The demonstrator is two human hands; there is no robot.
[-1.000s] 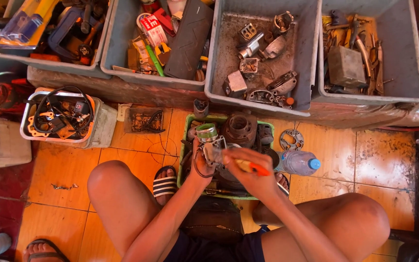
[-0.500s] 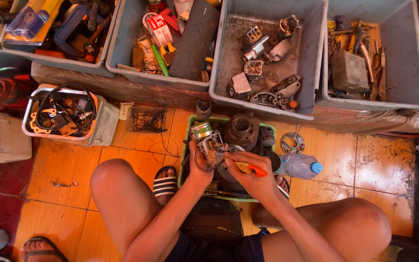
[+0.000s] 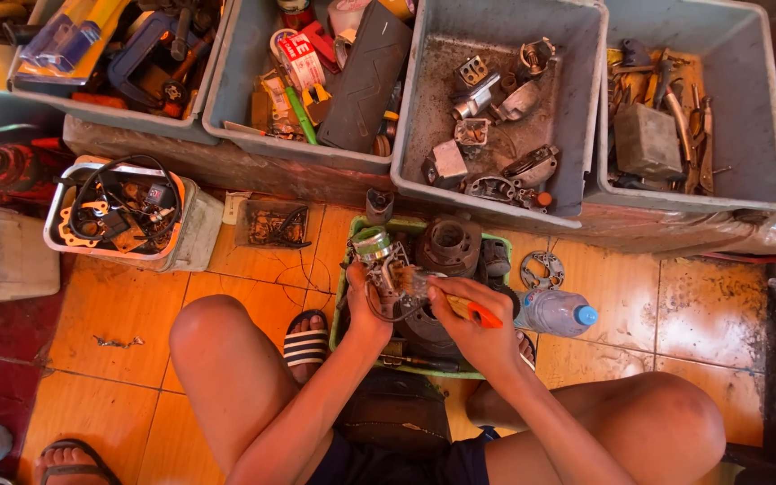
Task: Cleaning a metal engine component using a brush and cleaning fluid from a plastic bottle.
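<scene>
Person seated low, knees wide, bare hands working over a green tray [image 3: 341,296] on the orange tiled floor [image 3: 127,305].

Left hand [image 3: 363,304] closed around a small metal engine part [image 3: 386,268], round silvery cap at its top, a thin wire looping below. Part is held above the tray's left half, just in front of the dark ribbed cylinder [image 3: 449,244] lying in the tray.

Right hand [image 3: 471,325] gripped on an orange-handled screwdriver [image 3: 471,312]; tip points left into the part. Hands close together, nearly touching at the part.

Beside the tray, right: a clear plastic bottle [image 3: 551,313] with blue cap, lying on its side; a flat metal ring plate [image 3: 542,269] just behind it.

Beyond the tray, a row of grey bins: one [image 3: 577,117] with loose metal castings, another [image 3: 770,108] further right with rusty tools.

Left: a white tub [image 3: 192,235] holding black cable and a gasket. Sandalled foot [image 3: 305,339] between left knee and tray.
</scene>
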